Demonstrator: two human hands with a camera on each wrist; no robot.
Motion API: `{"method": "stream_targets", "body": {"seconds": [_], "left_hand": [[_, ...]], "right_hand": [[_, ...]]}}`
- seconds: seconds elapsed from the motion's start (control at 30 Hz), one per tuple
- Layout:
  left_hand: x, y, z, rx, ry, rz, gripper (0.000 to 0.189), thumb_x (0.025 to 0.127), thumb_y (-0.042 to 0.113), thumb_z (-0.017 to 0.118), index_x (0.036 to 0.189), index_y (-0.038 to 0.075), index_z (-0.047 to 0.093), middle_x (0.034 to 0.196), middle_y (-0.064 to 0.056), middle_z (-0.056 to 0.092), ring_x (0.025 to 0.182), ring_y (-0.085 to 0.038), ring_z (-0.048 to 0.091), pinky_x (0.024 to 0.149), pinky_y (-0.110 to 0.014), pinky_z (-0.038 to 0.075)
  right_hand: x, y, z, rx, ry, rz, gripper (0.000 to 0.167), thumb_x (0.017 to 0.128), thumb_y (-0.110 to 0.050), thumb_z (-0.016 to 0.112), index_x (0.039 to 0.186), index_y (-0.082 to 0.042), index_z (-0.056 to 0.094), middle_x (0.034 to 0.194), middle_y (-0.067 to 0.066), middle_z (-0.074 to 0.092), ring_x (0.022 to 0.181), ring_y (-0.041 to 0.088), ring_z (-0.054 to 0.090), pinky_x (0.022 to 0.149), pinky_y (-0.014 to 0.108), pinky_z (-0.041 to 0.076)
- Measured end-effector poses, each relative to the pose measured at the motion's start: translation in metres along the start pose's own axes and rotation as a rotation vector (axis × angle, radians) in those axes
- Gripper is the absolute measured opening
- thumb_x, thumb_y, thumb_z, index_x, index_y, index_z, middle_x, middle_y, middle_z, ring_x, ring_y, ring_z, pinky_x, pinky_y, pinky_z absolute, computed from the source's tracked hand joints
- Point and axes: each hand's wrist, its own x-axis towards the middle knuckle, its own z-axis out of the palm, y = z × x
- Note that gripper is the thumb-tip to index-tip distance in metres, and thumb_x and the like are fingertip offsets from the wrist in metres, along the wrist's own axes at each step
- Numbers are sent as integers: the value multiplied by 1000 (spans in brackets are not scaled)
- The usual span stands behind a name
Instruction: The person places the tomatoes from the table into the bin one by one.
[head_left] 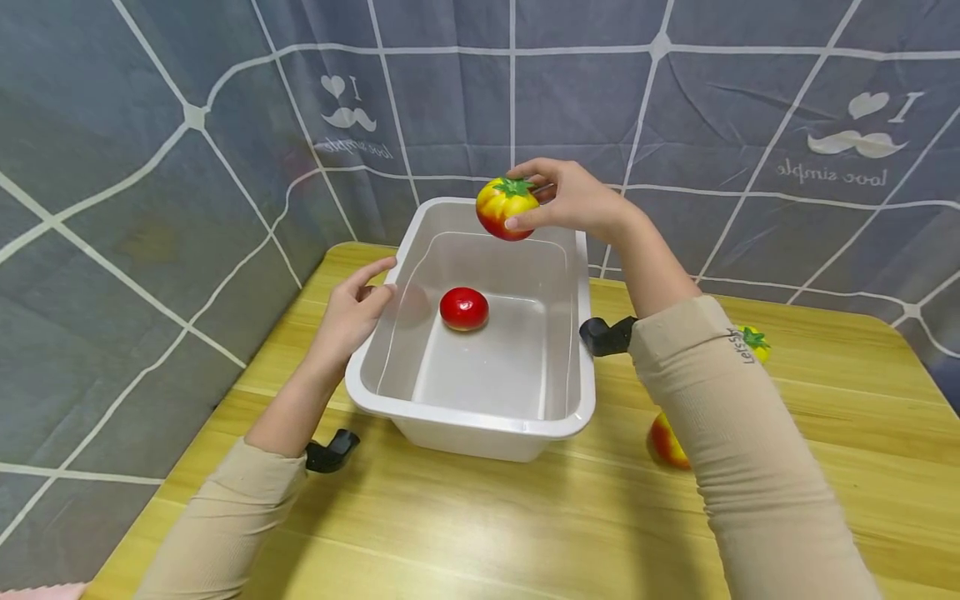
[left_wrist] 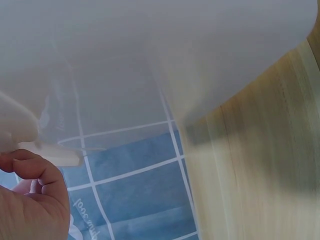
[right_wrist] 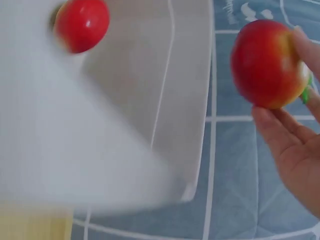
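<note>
My right hand (head_left: 573, 198) grips a red-and-yellow toy tomato (head_left: 500, 208) with green leaves on top, above the far end of a pale plastic bin (head_left: 480, 427). In the right wrist view, the thumb and fingers pinch the tomato (right_wrist: 265, 65) at its sides, apart from the bin wall (right_wrist: 187, 100). A shiny red toy tomato (head_left: 464, 309) lies on the bin's floor, toward the left. At the bin's left rim, my left hand (head_left: 348, 317) holds the edge with curled fingers. The left wrist view shows that hand (left_wrist: 37, 200) low at the rim.
Right of the bin, another red-and-yellow toy tomato (head_left: 667, 442) lies partly behind the right sleeve. A yellow one with green leaves (head_left: 756, 342) peeks out farther back. Grey-blue checked cloth (head_left: 465, 100) hangs behind and left of the wooden table (head_left: 480, 533).
</note>
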Motion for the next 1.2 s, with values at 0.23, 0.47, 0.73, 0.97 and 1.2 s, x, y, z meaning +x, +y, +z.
{"method": "stream_targets", "body": {"seconds": [0.23, 0.47, 0.73, 0.97, 1.2], "left_hand": [[-1, 0, -1, -8, -5, -5, 46, 93, 20, 49, 138, 12, 47, 94, -16, 60, 78, -15, 59, 68, -23, 51], [-1, 0, -1, -20, -17, -16, 46, 93, 22, 50, 138, 14, 46, 96, -17, 59, 79, -18, 59, 68, -24, 51], [-1, -1, -3, -10, -16, -8, 46, 93, 22, 49, 139, 14, 46, 99, -20, 59, 81, -17, 59, 69, -23, 51], [-1, -2, -2, -20, -16, -1, 46, 93, 21, 49, 138, 13, 46, 96, -18, 59, 79, -16, 59, 68, -23, 51], [-1, -5, -2, -29, -18, -4, 46, 93, 21, 50, 138, 13, 46, 97, -19, 59, 79, -17, 59, 68, -23, 51]], "right_hand": [[6, 3, 13, 41, 11, 11, 63, 80, -17, 71, 136, -10, 44, 133, 11, 44, 114, 25, 44, 91, 32, 45], [8, 8, 25, 79, 47, 34, 62, 80, -13, 71, 136, -9, 44, 132, 13, 42, 114, 27, 43, 90, 32, 46], [10, 14, 34, 76, 85, 30, 63, 79, -11, 71, 136, -8, 45, 132, 13, 44, 118, 29, 43, 92, 35, 45], [10, 15, 39, 112, 141, 52, 65, 79, -13, 73, 137, -10, 43, 138, 16, 39, 126, 29, 38, 101, 36, 36], [8, 10, 40, 189, 156, 19, 65, 80, -15, 72, 138, -13, 43, 137, 10, 41, 127, 25, 38, 101, 35, 36]]}}
